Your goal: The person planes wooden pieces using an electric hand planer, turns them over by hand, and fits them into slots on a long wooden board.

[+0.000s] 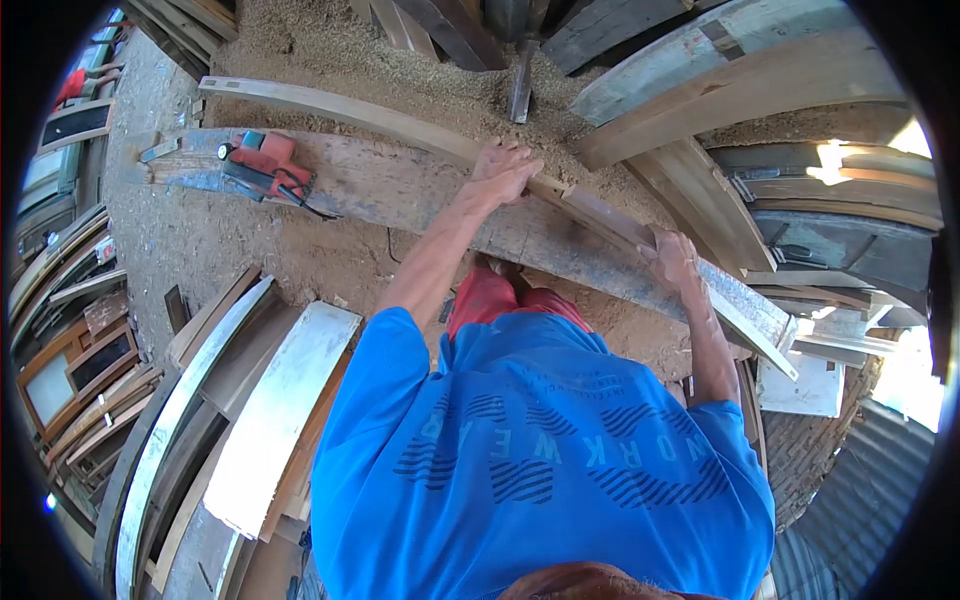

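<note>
A long wooden piece [350,108] runs along the far edge of a wide, worn plank [375,185], from upper left down to the right. My left hand [505,172] is wrapped over its middle, fingers closed on the wood. Further right, my right hand [672,258] grips the same piece, where a narrower strip [608,214] lies along it. Whether the strip is joined to the long piece is unclear. Near the plank's left end rests a red and teal power tool [268,165] with a black cord, away from both hands.
Boards are stacked at the lower left, among them a white board [280,415]. More timber [745,95] leans at the upper right. Sawdust [300,45] covers the ground beyond the plank. Corrugated sheet [850,500] lies at the lower right. Part of another person [72,88] shows at the far left edge.
</note>
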The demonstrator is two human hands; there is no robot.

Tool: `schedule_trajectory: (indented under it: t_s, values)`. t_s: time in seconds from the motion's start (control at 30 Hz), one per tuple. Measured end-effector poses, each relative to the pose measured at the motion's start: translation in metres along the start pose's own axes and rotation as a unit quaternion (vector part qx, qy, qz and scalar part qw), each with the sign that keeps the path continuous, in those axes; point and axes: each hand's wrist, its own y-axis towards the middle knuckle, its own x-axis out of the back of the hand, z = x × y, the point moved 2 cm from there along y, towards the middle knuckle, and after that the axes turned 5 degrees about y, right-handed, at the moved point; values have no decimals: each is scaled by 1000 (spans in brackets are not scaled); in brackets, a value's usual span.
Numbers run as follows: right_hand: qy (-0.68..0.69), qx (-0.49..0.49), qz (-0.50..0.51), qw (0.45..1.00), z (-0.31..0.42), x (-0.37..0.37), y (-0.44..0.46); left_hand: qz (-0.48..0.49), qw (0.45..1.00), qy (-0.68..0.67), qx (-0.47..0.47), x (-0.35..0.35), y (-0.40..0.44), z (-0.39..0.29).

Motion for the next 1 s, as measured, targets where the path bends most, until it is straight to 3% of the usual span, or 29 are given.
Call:
schedule_trajectory:
  t_s: [0.1,0.2,0.3,0.4,0.6,0.7,0.77,0.87,0.93,0.97,1.0]
  values:
    - [4,6,0,1000,-6,-2,7,46,988,-141,50,-21,6,-2]
    - [0,15,-1,1000,-3,-3,6,-44,998,-40,17,-27,6,-4]
    - [4,29,4,1000,-9,-4,9,-44,998,-34,15,-15,5,-4]
    - [13,52,-3,999,-14,-5,14,27,999,-43,16,18,2,-7]
    - [-25,55,6,998,5,13,5,-100,995,-20,3,-7,1,-2]
    - [-74,31,25,996,27,32,-4,56,998,-25,15,20,2,-5]
    - [-98,19,40,994,33,43,-7,54,998,8,11,17,4,-5]
    - [14,58,-58,997,36,76,-31,28,999,17,5,-3,4,-2]
    - [188,48,-47,980,20,77,-24,40,999,6,3,8,8,0]
    - [273,45,-42,960,12,73,-20,70,998,-3,4,18,7,-3]
    - [419,-2,-42,907,5,58,-16,99,995,-13,6,27,6,-4]
